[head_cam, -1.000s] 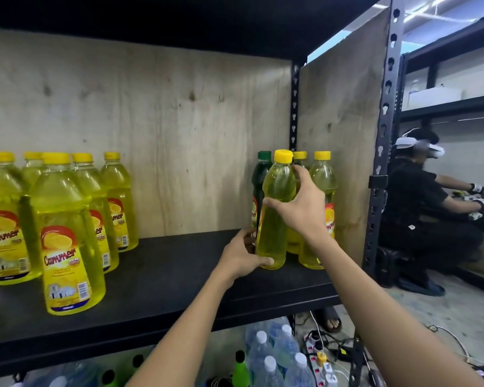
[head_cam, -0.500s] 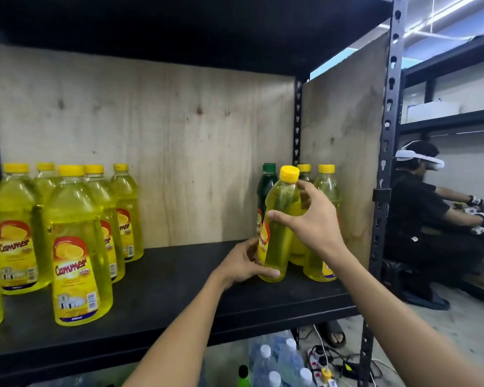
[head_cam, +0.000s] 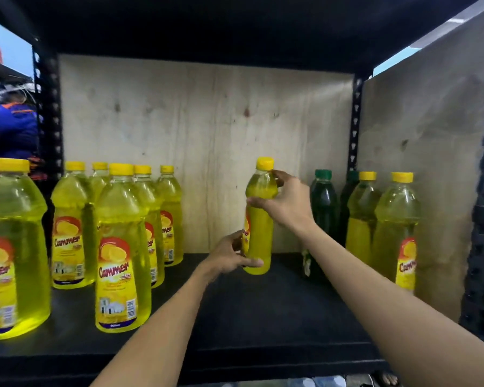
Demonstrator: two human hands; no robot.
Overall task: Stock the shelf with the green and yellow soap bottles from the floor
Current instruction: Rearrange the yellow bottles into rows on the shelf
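- Nine yellow soap bottles, each with a yellow cap:
  - six in the left group [head_cam: 120, 247], labels facing forward
  - one held bottle [head_cam: 259, 219] in the middle
  - two in the right group [head_cam: 394, 219]
- Two green soap bottles [head_cam: 323, 199] with dark green caps. The second is half hidden behind the first and its yellow neighbour.
- Eleven bottles altogether.
- Two hands, the left hand [head_cam: 229, 258] and the right hand [head_cam: 285, 202], both gripping the one middle bottle.
- One black shelf board [head_cam: 263, 317] beneath the bottles.
- Two plywood panels: one back panel [head_cam: 207, 129] and one side panel [head_cam: 430, 135].
- Three perforated black uprights [head_cam: 354, 121].
- One other person [head_cam: 11, 127], in blue, at the left edge.
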